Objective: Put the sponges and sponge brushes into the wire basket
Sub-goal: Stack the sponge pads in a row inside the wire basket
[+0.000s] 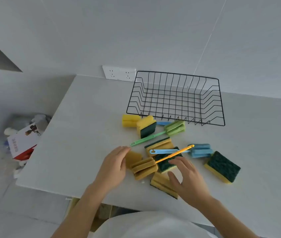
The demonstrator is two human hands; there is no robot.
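An empty black wire basket [176, 98] stands at the back of the counter. In front of it lie several yellow-and-green sponges, such as one at the right [223, 166], and sponge brushes: a green one [174, 127], a blue one [200, 150] and an orange one [145, 168] with its handle pointing up-right. My left hand [114, 167] is open with its fingers against the orange brush head and a yellow sponge [133, 158] behind it. My right hand [188, 179] hovers open over a sponge [162, 184] at the front, holding nothing.
A white double wall socket [119, 73] sits left of the basket. The counter's left edge drops to a bin with a red-and-white box [23, 143] and clutter below. The counter's front edge runs just under my wrists.
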